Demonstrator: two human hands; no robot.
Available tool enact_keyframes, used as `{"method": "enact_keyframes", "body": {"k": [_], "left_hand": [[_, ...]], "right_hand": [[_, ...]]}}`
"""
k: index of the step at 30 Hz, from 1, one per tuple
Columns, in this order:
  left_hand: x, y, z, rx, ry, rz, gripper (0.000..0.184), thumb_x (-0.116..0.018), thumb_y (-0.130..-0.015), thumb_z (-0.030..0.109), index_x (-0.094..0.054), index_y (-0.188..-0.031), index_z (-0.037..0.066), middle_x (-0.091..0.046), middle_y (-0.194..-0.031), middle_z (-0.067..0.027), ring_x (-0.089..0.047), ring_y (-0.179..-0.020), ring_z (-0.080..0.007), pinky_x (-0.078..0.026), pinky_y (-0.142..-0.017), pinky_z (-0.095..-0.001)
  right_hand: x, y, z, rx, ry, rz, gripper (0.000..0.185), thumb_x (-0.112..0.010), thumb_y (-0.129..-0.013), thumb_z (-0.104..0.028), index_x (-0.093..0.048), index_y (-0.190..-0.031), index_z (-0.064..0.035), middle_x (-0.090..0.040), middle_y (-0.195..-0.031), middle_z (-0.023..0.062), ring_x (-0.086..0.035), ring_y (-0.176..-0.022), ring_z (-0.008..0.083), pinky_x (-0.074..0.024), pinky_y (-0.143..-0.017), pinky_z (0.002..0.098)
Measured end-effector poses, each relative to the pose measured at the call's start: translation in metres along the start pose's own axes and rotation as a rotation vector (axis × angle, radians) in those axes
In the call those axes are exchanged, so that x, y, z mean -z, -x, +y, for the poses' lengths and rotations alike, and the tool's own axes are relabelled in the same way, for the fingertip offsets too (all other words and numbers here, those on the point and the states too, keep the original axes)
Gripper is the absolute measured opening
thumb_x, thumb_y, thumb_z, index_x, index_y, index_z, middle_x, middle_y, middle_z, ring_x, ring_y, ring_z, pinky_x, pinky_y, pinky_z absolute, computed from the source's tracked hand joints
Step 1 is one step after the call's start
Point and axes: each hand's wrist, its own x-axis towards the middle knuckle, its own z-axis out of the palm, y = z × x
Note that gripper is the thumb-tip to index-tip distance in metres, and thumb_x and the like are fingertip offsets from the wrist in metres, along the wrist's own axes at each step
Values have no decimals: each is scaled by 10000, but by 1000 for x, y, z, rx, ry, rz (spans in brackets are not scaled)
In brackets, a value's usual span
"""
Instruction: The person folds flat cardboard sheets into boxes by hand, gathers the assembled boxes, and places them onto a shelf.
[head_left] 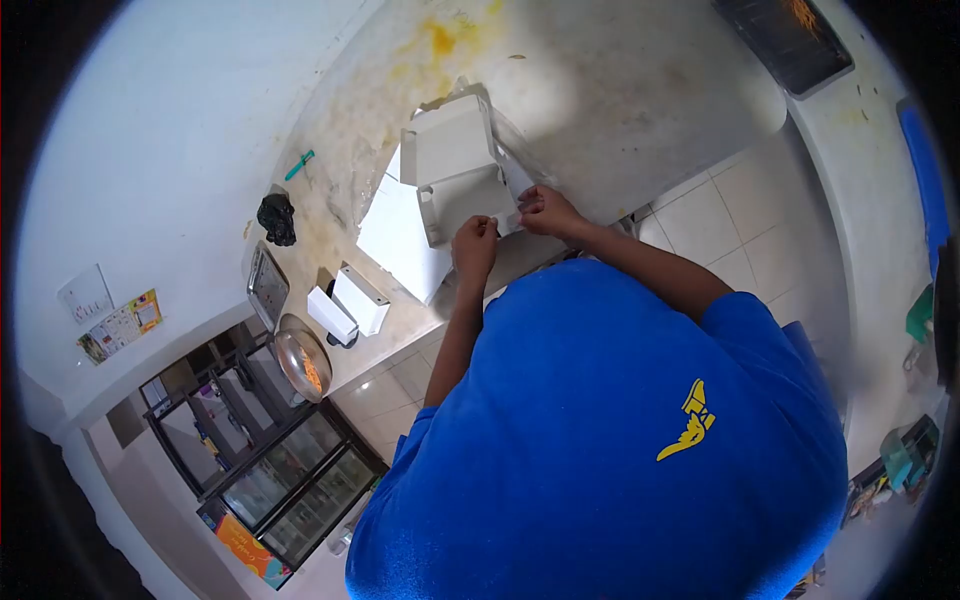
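Note:
A white cardboard box [462, 208] lies unfolded on the worktop in front of me, its lid [450, 143] tipped back away from my body. At the box's near edge, my left hand [473, 247] is closed, the fingertips pinching the cardboard. My right hand [547, 212] is closed at the near right corner, its fingers pinched on the side flap [515, 175]. Exactly which fold each set of fingertips grips is too small to make out. Flat white card [395, 235] lies beneath and left of the box.
To the left stand white box-like pieces [360, 300], a metal bowl [303, 360] with orange food, a metal tray [268, 285], a black plastic bag [277, 219] and a green tool [299, 165]. A dark tray [790, 45] sits far right. Yellow stains [440, 40] mark the worktop [620, 110].

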Motion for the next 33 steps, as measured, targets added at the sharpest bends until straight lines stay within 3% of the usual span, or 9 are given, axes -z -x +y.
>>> {"method": "enact_keyframes", "body": {"k": [7,13,16,19,22,27,30,33], "left_hand": [[-13,-6,-12,211,461,-172,302,-593,-880,285,-644,-967,0,-631,-847,-26,-536,-801,-102,-405,-751,-255],[-17,4,-2,183,592,-84,301,-608,-871,272,-648,-936,-19,-621,-794,-37,-520,-726,-97,-400,-662,-239],[-21,8,1,155,573,-6,254,-618,-856,277,-656,-903,30,-619,-824,-38,-534,-813,-138,-388,-745,-287],[-23,15,7,-69,-141,322,219,-610,-848,281,-658,-935,86,-618,-867,-48,-547,-894,-208,-372,-802,-353],[-14,21,23,-77,-170,282,128,-617,-809,244,-655,-868,137,-577,-958,-48,-446,-1078,-253,-232,-900,-531],[-14,36,22,-161,-328,318,163,-608,-798,221,-630,-936,137,-541,-1016,-35,-455,-1083,-237,-227,-919,-548],[-6,38,14,-223,-320,308,177,-614,-783,217,-626,-939,134,-532,-1019,-31,-449,-1098,-234,-224,-928,-549],[-5,41,7,-243,-340,354,174,-623,-765,211,-632,-927,146,-532,-1019,-29,-448,-1101,-223,-216,-931,-552]], "right_hand": [[1,-1,-2,-48,-47,-8,475,-707,-743,-72,-457,-1141,-6,-599,-824,71,-546,-633,90,-438,-513,214],[-6,3,-9,-56,-110,91,458,-708,-731,-54,-479,-1123,6,-624,-833,99,-567,-625,125,-448,-505,254],[-9,2,-10,-30,-78,123,465,-710,-743,-57,-466,-1133,8,-627,-875,102,-599,-695,144,-492,-576,263],[-17,8,-15,-118,-155,53,461,-686,-775,-59,-438,-1158,5,-609,-953,103,-616,-814,173,-541,-713,287],[-24,10,-19,-235,-250,9,450,-658,-796,-57,-425,-1178,1,-578,-1031,111,-602,-922,197,-530,-811,311],[-30,10,-19,-299,-397,6,497,-623,-819,-40,-354,-1235,-11,-519,-1127,118,-566,-1014,211,-502,-882,345],[-31,7,-9,-341,-488,-30,451,-601,-826,-7,-343,-1196,-33,-542,-1088,145,-591,-985,245,-518,-851,355],[-26,8,-6,-387,-443,-85,406,-597,-845,-62,-372,-1182,-58,-545,-1095,112,-560,-1016,216,-474,-890,393]]}}
